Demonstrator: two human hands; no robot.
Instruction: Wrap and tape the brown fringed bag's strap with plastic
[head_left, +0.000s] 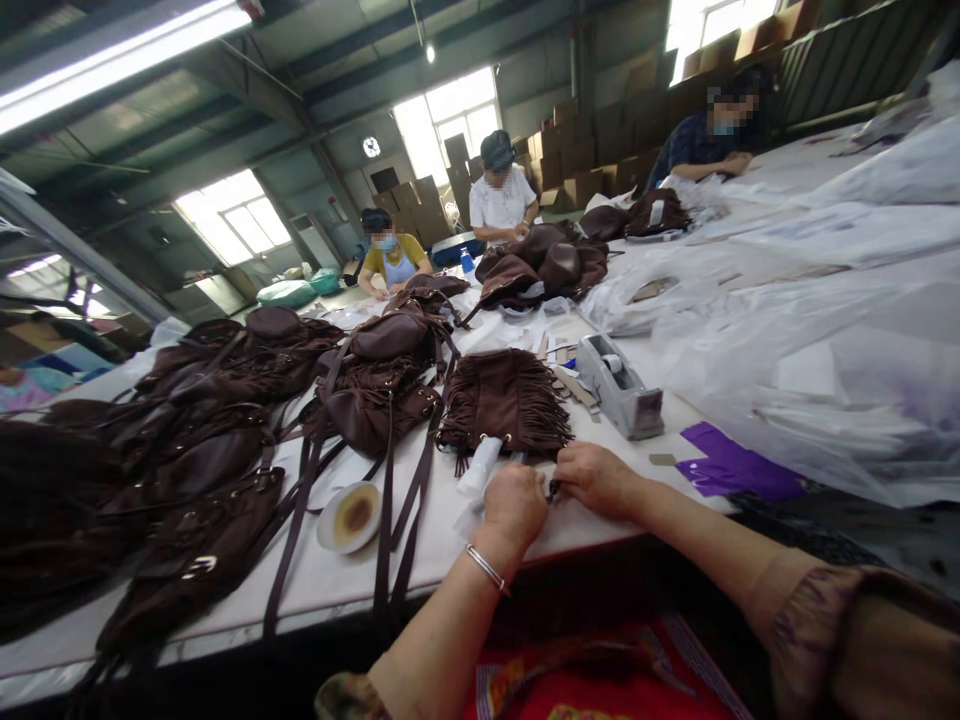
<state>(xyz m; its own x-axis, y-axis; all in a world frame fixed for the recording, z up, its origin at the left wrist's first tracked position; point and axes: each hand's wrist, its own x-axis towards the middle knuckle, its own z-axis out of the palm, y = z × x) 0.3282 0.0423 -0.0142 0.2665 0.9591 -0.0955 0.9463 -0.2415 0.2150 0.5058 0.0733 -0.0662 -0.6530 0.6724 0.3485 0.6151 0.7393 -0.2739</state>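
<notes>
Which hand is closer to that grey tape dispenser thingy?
The right. The right hand is on the near side of the grey tape dispenser, not touching it. The left hand is farther away, beyond the right hand to the left.

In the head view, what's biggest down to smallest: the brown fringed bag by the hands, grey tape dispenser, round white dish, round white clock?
Brown fringed bag
Grey tape dispenser
Round white dish
Round white clock (far off, so real size unsure)

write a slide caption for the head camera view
Two bare hands, close together, work at a small dark piece near a fringed brown bag and tape dispenser.
</notes>
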